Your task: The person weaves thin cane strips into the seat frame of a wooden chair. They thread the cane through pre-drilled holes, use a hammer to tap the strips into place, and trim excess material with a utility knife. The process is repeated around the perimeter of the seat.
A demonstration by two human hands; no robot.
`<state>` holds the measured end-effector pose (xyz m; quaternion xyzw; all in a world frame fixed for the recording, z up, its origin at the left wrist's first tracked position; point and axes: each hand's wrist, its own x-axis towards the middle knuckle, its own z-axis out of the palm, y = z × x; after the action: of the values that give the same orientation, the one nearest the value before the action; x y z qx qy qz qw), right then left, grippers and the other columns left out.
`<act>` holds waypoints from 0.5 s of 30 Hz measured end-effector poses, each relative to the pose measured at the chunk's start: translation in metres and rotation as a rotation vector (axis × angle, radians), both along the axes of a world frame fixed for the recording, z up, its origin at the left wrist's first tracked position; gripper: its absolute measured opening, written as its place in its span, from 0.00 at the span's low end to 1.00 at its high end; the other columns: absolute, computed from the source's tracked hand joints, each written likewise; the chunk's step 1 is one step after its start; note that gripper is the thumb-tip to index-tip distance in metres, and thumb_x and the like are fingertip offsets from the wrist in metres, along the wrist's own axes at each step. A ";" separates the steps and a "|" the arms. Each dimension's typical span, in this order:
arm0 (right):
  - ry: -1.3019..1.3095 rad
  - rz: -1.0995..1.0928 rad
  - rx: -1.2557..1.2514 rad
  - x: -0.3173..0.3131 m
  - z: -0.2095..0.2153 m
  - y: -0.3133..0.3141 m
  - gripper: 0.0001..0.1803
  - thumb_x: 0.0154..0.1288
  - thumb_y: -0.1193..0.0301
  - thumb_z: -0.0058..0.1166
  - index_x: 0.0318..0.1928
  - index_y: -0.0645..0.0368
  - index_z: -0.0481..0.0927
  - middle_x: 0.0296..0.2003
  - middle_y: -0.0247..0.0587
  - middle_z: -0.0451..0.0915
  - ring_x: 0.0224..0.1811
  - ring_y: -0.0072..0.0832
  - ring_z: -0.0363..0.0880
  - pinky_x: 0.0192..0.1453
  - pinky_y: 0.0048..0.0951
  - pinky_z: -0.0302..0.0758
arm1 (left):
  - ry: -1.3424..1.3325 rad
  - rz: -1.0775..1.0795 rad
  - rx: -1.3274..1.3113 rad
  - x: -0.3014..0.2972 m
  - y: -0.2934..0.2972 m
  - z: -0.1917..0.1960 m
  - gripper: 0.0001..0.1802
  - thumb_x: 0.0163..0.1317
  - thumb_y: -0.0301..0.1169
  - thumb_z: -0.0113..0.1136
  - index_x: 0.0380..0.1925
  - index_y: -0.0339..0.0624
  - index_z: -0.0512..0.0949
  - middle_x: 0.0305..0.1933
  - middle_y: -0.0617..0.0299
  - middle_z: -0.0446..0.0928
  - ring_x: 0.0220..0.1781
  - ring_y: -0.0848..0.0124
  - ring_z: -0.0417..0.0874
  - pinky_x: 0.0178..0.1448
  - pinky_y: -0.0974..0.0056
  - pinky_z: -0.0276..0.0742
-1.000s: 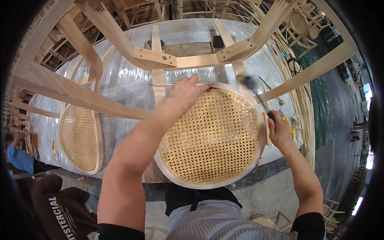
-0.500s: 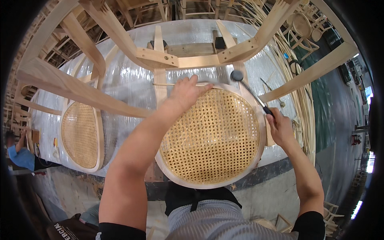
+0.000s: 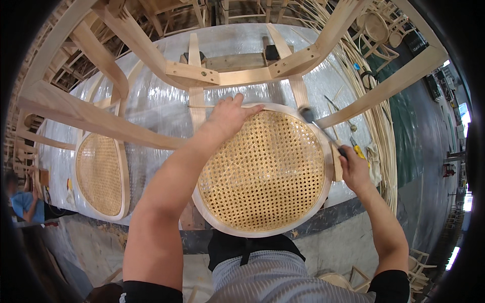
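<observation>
I'm in a chair workshop: woven seats (image 3: 262, 171) are at the near edge of my plastic-covered table (image 3: 144, 166), long canes (image 3: 386, 136) run along the table's right side, and bare wooden chairs (image 3: 376, 28) stand beyond its far right corner.

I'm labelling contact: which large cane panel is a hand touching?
The central cane panel: the left hand rests on its far rim. No hand touches the panel at left.

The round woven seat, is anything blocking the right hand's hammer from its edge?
Nothing visible does. The right hand holds the hammer with its head beside the upper right edge of the round woven seat. The left hand is at the top edge, farther left.
</observation>
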<state>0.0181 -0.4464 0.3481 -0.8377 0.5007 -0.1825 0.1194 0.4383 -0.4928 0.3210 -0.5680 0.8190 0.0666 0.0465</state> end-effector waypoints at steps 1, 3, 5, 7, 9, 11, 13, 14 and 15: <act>0.058 -0.025 0.066 0.005 0.004 -0.003 0.17 0.81 0.61 0.54 0.60 0.56 0.78 0.32 0.57 0.84 0.35 0.59 0.85 0.39 0.52 0.77 | -0.007 -0.002 -0.008 0.003 0.000 0.001 0.47 0.67 0.20 0.60 0.80 0.81 0.64 0.68 0.45 0.72 0.65 0.49 0.80 0.72 0.47 0.76; 0.179 -0.077 0.197 0.012 0.014 -0.008 0.17 0.80 0.61 0.54 0.60 0.57 0.78 0.34 0.57 0.85 0.36 0.59 0.85 0.40 0.51 0.78 | -0.046 0.006 -0.014 0.007 -0.001 0.002 0.46 0.67 0.21 0.60 0.80 0.81 0.63 0.68 0.45 0.72 0.64 0.50 0.81 0.71 0.48 0.77; 0.016 -0.076 0.138 0.026 0.015 -0.006 0.17 0.79 0.62 0.55 0.61 0.56 0.79 0.36 0.58 0.86 0.39 0.60 0.86 0.40 0.53 0.79 | -0.046 0.013 -0.041 0.012 0.003 -0.003 0.46 0.67 0.21 0.59 0.80 0.82 0.64 0.64 0.46 0.73 0.63 0.51 0.81 0.68 0.48 0.78; -0.158 -0.039 0.003 0.031 0.016 0.007 0.17 0.80 0.62 0.55 0.62 0.56 0.79 0.35 0.58 0.86 0.39 0.59 0.86 0.40 0.54 0.78 | -0.005 0.004 -0.108 0.012 0.005 -0.005 0.46 0.65 0.19 0.56 0.78 0.82 0.66 0.55 0.48 0.75 0.59 0.51 0.81 0.64 0.50 0.80; 0.032 -0.034 0.065 0.015 0.008 0.004 0.18 0.80 0.64 0.54 0.63 0.56 0.79 0.37 0.60 0.85 0.41 0.59 0.86 0.42 0.48 0.79 | -0.020 -0.004 -0.081 0.007 0.006 -0.007 0.47 0.65 0.18 0.56 0.79 0.82 0.66 0.58 0.46 0.74 0.61 0.51 0.81 0.65 0.50 0.80; 0.144 -0.055 0.114 0.015 0.013 -0.002 0.17 0.81 0.65 0.54 0.63 0.57 0.79 0.38 0.60 0.85 0.41 0.58 0.87 0.42 0.46 0.80 | -0.043 -0.001 -0.060 0.005 0.003 -0.003 0.47 0.65 0.18 0.56 0.79 0.82 0.65 0.62 0.44 0.73 0.63 0.51 0.81 0.66 0.51 0.81; 0.184 -0.103 0.162 0.018 0.024 -0.008 0.17 0.80 0.64 0.55 0.62 0.57 0.79 0.36 0.57 0.86 0.39 0.58 0.87 0.40 0.50 0.80 | -0.067 0.012 -0.031 0.002 0.000 0.000 0.48 0.65 0.17 0.56 0.79 0.82 0.65 0.66 0.43 0.72 0.64 0.51 0.81 0.66 0.51 0.81; 0.135 -0.190 0.239 0.034 0.038 -0.008 0.16 0.79 0.66 0.56 0.61 0.57 0.80 0.38 0.57 0.86 0.39 0.58 0.87 0.40 0.51 0.80 | -0.055 0.019 -0.030 0.005 0.003 0.000 0.48 0.65 0.17 0.55 0.79 0.82 0.65 0.67 0.44 0.72 0.64 0.51 0.82 0.67 0.51 0.81; 0.021 -0.118 0.124 0.037 0.033 -0.006 0.17 0.79 0.66 0.56 0.62 0.57 0.79 0.37 0.57 0.86 0.38 0.57 0.86 0.40 0.51 0.80 | -0.042 0.025 -0.029 0.008 0.005 0.000 0.48 0.65 0.17 0.55 0.79 0.82 0.65 0.68 0.45 0.73 0.63 0.51 0.82 0.67 0.51 0.81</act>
<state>0.0547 -0.4521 0.3807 -0.7995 0.5609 -0.1491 0.1550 0.4463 -0.4879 0.3209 -0.5800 0.8116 0.0432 0.0546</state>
